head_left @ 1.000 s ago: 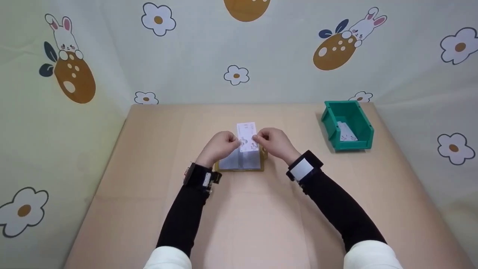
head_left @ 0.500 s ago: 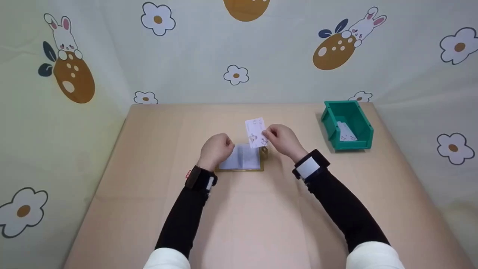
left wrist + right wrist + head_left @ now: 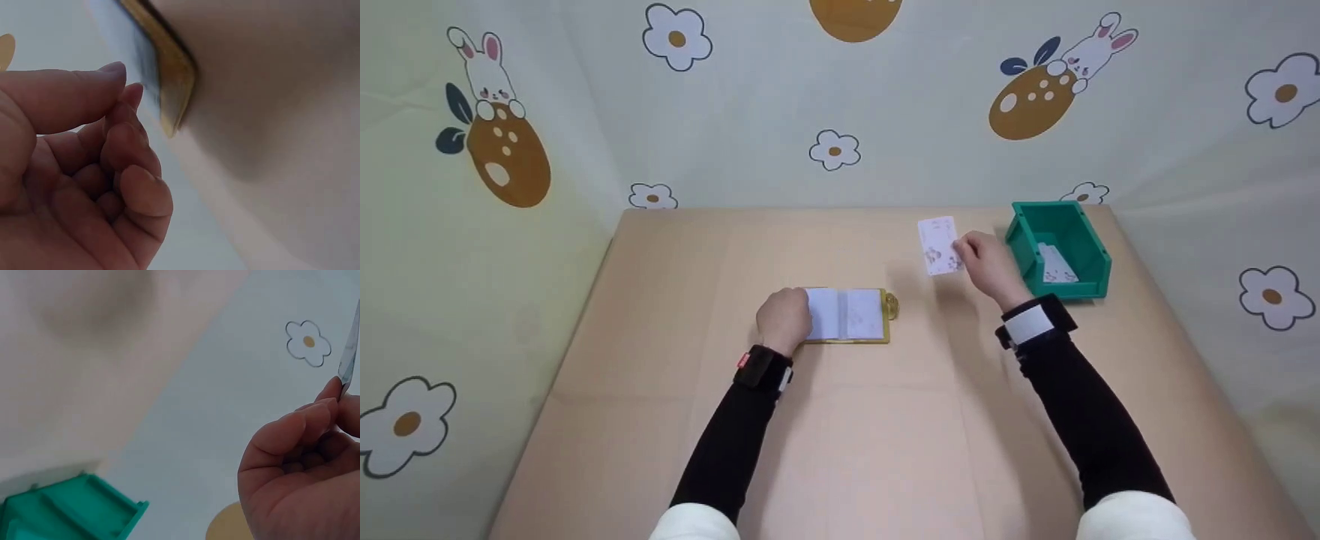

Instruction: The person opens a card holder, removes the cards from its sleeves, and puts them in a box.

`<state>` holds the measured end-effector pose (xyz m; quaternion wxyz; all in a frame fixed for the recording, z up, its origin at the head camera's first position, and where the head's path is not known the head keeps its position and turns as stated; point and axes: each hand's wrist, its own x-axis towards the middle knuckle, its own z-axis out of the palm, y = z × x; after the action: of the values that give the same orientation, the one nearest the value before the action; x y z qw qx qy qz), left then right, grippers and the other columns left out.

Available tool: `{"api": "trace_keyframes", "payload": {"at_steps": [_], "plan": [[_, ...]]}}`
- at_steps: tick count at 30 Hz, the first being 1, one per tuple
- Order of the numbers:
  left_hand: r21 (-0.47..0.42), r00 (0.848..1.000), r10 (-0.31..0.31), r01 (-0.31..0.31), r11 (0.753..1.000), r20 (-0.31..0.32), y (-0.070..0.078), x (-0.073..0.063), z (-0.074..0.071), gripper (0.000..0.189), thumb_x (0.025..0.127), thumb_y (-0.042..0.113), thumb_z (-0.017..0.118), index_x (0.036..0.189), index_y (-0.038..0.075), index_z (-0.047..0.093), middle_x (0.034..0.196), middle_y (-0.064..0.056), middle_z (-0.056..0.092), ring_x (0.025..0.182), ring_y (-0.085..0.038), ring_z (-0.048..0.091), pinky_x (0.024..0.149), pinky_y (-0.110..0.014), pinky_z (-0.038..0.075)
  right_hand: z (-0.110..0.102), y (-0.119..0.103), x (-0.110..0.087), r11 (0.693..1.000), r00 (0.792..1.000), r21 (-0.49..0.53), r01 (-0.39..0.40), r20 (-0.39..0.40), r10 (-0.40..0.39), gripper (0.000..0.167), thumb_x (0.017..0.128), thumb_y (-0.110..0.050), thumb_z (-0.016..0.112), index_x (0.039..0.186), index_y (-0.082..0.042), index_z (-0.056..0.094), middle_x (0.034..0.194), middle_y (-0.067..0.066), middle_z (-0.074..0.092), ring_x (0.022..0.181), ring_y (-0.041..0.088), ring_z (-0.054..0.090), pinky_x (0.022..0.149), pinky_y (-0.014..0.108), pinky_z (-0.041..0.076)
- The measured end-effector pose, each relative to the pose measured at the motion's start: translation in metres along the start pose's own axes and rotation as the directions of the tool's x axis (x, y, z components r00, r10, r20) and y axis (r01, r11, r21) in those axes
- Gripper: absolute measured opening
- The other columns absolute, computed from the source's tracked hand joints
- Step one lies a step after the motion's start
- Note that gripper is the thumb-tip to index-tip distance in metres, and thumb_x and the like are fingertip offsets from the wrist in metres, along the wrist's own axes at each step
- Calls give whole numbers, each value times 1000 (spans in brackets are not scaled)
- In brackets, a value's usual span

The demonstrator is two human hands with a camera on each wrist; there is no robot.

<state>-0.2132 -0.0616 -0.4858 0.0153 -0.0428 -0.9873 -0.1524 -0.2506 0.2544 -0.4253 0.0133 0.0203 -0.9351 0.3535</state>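
Between thumb and fingers, my right hand pinches a white printed card by its right edge, held up above the table. The right wrist view shows that card edge-on at the fingertips. My left hand is at the left end of a small card album that lies spread on the table with a gold-yellow border. In the left wrist view its thumb and fingers are curled together, with nothing visible between them; the album's corner is just beyond. Whether the fingertips touch the album I cannot tell.
A green bin stands at the back right of the table, close to my right hand, with several white cards inside. A round gold clasp sticks out from the album's right side. A patterned cloth wall borders the table's back.
My left hand has let go of the card and come down to the album's left end. My right hand has carried the card up and right, toward the green bin.
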Motion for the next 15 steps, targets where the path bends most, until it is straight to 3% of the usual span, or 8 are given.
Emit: {"api": "trace_keyframes", "payload": {"at_steps": [7, 15], "plan": [[31, 1000, 7, -6, 999, -27, 0, -2, 0, 14, 87, -3, 58, 79, -1, 69, 82, -18, 68, 76, -34, 67, 59, -47, 55, -37, 37, 7, 995, 996, -83, -52, -72, 46, 35, 107, -27, 40, 101, 3, 57, 93, 18, 55, 81, 29, 49, 69, 36, 38], [33, 999, 13, -12, 999, -34, 1, -2, 4, 12, 88, -3, 58, 84, -2, 69, 84, -18, 68, 78, -34, 68, 62, -46, 55, -80, 75, 5, 973, 974, -110, -202, -124, 188, 46, 108, -34, 31, 120, 5, 52, 105, 21, 53, 91, 33, 49, 75, 41, 39]]}}
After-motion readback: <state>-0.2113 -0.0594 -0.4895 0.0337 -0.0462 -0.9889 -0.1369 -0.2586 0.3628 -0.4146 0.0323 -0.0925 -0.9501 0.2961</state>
